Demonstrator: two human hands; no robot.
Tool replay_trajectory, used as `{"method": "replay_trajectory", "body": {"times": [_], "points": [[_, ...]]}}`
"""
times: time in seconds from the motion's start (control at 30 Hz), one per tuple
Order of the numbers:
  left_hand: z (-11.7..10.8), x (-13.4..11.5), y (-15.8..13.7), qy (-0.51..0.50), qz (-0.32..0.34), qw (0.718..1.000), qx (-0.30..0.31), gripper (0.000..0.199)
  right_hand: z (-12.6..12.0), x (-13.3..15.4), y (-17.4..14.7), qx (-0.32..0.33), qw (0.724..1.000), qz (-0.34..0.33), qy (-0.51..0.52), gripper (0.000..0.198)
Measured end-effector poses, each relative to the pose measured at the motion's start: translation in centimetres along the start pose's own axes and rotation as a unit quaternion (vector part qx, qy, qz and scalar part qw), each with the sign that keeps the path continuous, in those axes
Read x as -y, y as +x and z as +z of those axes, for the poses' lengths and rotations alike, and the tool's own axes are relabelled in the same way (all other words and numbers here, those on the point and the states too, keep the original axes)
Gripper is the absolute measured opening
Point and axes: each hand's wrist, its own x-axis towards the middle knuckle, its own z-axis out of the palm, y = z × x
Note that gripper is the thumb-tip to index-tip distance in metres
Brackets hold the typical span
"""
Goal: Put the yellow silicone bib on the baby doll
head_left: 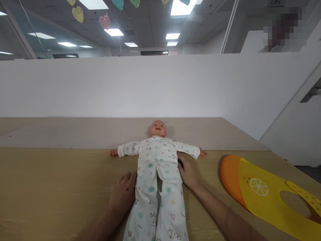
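A baby doll (157, 157) lies on its back with its head away from me and both arms spread. It wears a white top and trousers printed with buttons and small animals. My left hand (122, 190) rests on the table against the doll's hip, fingers stretched out and their tips partly hidden by the clothing. At the doll's other side, my right hand (187, 173) touches the top near the waist. Its fingers are loosely bent and apart, with a small dark spot between them that I cannot make out. The doll's feet are beyond the lower edge.
A yellow silicone bib (265, 201) with an orange pocket and a citrus print lies to the right on the wooden table (62, 187). Behind the table stands a white partition (120, 87). A door handle (311, 92) shows at the far right. Paper hearts hang above.
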Motion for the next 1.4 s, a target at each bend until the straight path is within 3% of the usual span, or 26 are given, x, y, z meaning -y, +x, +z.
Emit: {"method": "replay_trajectory", "body": {"times": [0.17, 0.27, 0.37, 0.43, 0.53, 0.6, 0.67, 0.73, 0.83, 1.0, 1.4], "points": [[0.5, -0.2, 0.3, 0.008, 0.044, 0.999, -0.031, 0.034, -0.1, 0.1, 0.0, 0.003, 1.000, -0.002, 0.000, 0.020], [1.2, 0.5, 0.8, -0.068, 0.081, 0.992, -0.064, 0.037, -0.3, 0.3, -0.1, -0.004, 1.000, -0.004, -0.009, 0.019], [1.6, 1.8, 1.5, -0.191, 0.128, 0.969, -0.088, 0.035, -0.5, 0.6, 0.0, -0.010, 0.999, -0.001, -0.033, 0.016], [1.6, 2.8, 2.1, -0.287, 0.154, 0.943, -0.073, 0.035, -0.5, 0.7, 0.0, -0.014, 0.999, 0.004, -0.047, 0.015], [1.4, 4.5, 3.2, -0.398, 0.190, 0.897, 0.002, 0.035, -0.4, 0.5, 0.1, -0.015, 0.999, 0.006, -0.050, 0.015], [1.6, 5.4, 4.1, -0.419, 0.173, 0.891, 0.009, 0.037, -0.4, 0.4, 0.1, -0.013, 0.999, 0.005, -0.044, 0.014], [1.9, 6.1, 5.2, -0.387, 0.111, 0.913, -0.073, 0.037, -0.4, 0.5, 0.1, -0.011, 0.999, 0.003, -0.037, 0.014], [2.1, 6.4, 6.4, -0.293, 0.066, 0.933, -0.199, 0.034, -0.5, 0.6, 0.0, -0.012, 0.999, 0.002, -0.031, 0.014], [1.9, 6.6, 8.4, -0.115, 0.100, 0.939, -0.307, 0.031, -0.5, 0.6, -0.1, -0.013, 1.000, 0.001, -0.023, 0.014], [1.6, 7.4, 11.3, 0.032, 0.080, 0.948, -0.306, 0.039, -0.3, 0.0, -0.1, 0.004, 1.000, -0.001, -0.009, 0.014], [1.5, 8.2, 11.8, 0.071, 0.013, 0.956, -0.283, 0.039, -0.4, 0.4, 0.0, 0.004, 1.000, 0.024, 0.001, 0.012]]}}
